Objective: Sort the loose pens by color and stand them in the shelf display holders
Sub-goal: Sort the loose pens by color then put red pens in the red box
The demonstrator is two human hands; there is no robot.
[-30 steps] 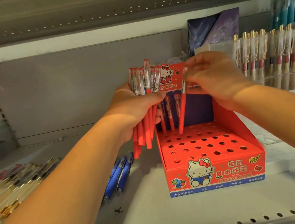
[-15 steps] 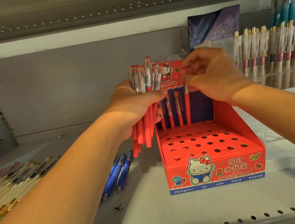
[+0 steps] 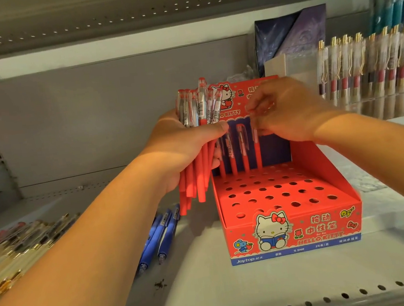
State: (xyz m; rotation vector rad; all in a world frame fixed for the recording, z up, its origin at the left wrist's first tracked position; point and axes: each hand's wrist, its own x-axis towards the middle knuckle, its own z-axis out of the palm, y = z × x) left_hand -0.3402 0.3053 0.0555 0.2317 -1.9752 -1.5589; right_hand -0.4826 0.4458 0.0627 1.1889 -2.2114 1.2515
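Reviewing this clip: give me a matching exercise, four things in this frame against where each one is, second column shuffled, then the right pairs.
Things:
1. bundle of red pens
2. blue pens
3. gold-clipped pens
4. red display box

Places:
A. lying loose on the shelf, left of the box
B. standing in a clear holder at far right
C. in the grip of the left hand
D. on the shelf, four red pens standing in its back row

Pairs: 1-C, 2-A, 3-B, 4-D

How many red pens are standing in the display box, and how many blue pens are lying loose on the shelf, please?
Red pens standing in the box: 4
Blue pens on the shelf: 3
Total: 7
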